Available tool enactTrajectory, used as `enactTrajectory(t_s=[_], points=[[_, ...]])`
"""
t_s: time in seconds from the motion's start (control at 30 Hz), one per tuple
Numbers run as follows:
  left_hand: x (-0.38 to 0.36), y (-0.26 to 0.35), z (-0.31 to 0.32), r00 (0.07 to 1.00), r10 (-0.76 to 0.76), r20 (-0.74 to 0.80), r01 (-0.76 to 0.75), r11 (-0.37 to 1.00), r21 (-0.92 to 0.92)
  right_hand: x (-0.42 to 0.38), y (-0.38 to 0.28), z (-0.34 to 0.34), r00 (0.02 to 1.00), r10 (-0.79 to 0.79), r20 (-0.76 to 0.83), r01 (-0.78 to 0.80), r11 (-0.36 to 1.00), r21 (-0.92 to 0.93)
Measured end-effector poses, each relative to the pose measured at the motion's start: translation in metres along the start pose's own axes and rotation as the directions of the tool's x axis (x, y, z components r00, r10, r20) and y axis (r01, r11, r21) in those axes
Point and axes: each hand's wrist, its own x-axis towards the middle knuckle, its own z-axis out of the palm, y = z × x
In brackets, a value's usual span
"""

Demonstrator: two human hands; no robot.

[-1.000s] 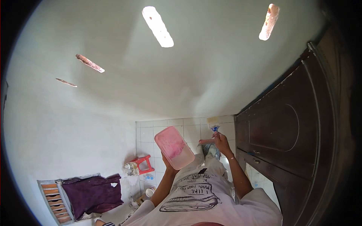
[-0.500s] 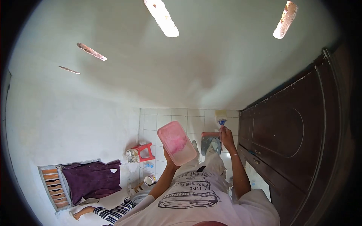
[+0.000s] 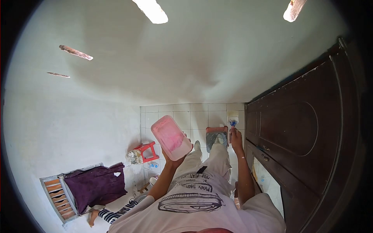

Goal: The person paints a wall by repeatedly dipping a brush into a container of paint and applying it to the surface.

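Note:
My left hand is closed around a pink plastic tub, which is tilted and has pink-and-white smears inside. In my right hand is a paintbrush, with its pale, wide bristles pointing away from me and blue near the handle. The brush is apart from the tub, seen above the floor tiles near the dark door. Between the two hands, below, one of my feet appears over a grey, paint-stained surface with a red edge.
A pale wall with several bright slots rises ahead. The brown panelled door stands right. At left are a red stool, a purple cloth over a louvred window, and another person's striped sleeve.
My view has shifted slightly. The tub has moved left and a little up in view, and the brush slightly right. The other person's hand at lower left has changed position by the wall.

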Motion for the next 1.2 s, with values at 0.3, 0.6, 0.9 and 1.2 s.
enactTrajectory(t_s=[0.3,0.6,0.9,1.2], points=[[0.062,0.022,-0.077,0.995,-0.092,-0.049,0.095,0.993,0.065,0.009,0.05,0.017,0.97,-0.15,-0.19,0.138,0.988,-0.075],[0.201,0.033,-0.232,0.92,-0.331,0.212,0.301,0.94,0.162,0.058,0.218,0.024,0.923,-0.15,-0.354,-0.091,0.81,-0.58],[0.203,0.092,-0.358,0.913,-0.155,0.377,0.15,0.988,0.044,0.078,0.127,0.141,0.679,-0.724,-0.122,0.422,0.521,-0.742],[0.175,0.141,-0.344,0.922,0.025,0.388,-0.014,0.999,-0.03,0.091,-0.21,0.22,0.065,-0.998,0.004,0.474,0.027,-0.88]])
